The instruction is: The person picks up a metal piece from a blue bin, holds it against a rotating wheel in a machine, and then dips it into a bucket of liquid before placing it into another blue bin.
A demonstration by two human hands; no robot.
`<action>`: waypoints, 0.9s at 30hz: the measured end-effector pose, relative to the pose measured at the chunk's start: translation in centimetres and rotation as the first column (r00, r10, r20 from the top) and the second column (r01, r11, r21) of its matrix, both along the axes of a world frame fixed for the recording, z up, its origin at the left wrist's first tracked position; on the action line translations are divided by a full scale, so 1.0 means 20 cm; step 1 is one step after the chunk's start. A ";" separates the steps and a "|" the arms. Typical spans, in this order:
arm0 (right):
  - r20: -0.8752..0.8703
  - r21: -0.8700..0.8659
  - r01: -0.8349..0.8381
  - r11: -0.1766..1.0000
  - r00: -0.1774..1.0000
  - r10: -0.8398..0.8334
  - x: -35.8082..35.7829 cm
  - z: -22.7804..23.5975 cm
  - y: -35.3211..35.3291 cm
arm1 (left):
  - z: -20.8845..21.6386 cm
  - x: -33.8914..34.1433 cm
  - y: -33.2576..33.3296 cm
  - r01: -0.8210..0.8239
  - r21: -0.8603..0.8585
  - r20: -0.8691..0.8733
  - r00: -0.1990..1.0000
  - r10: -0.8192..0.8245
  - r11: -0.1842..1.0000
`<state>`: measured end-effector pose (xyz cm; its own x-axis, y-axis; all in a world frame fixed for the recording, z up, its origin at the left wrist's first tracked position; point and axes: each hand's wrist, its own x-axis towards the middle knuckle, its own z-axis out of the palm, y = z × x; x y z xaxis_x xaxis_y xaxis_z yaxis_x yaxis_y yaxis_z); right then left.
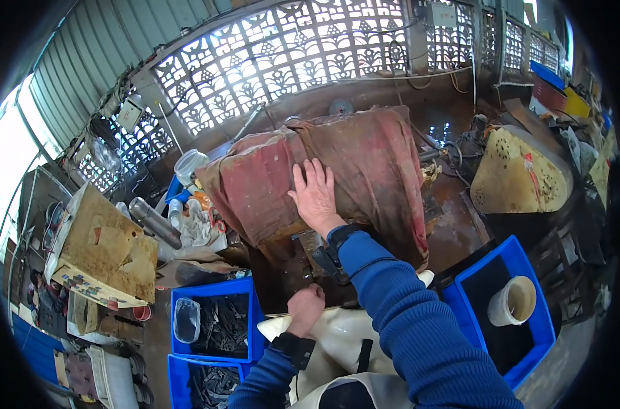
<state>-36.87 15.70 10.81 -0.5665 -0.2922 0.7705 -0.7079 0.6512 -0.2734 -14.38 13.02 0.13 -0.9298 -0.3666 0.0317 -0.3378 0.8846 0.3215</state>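
Note:
A stained red-brown cloth [381, 160] is draped over a bulky form in front of me; what lies under it is hidden. Palm down on the middle of this cloth, my right hand [315, 198] has its fingers stretched out. Below the cloth's front edge, close to my cream-coloured apron [341, 334], my left hand [306, 308] is closed into a fist. Its curled fingers hide whatever may be inside. A dark opening with metal parts [310, 249] shows between the two hands.
Blue bins [257, 307] with dark strips stand at left, a clear tub [187, 320] in one. At right, another blue bin [545, 320] holds a white bucket [513, 301]. A steel flask [153, 221] and a stained box [112, 245] are left; a worn yellowish board [518, 174] is right.

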 end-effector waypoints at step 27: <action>0.224 0.250 0.013 0.968 0.972 -0.071 0.06 0.05 0.01 | 0.04 0.00 0.00 -0.054 0.051 0.078 0.996 0.049 0.997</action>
<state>-35.77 15.90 11.90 -0.7350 -0.4278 0.5261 -0.6157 0.7461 -0.2535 -14.29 13.01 1.00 -0.9086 -0.4133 -0.0598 -0.4079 0.8477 0.3392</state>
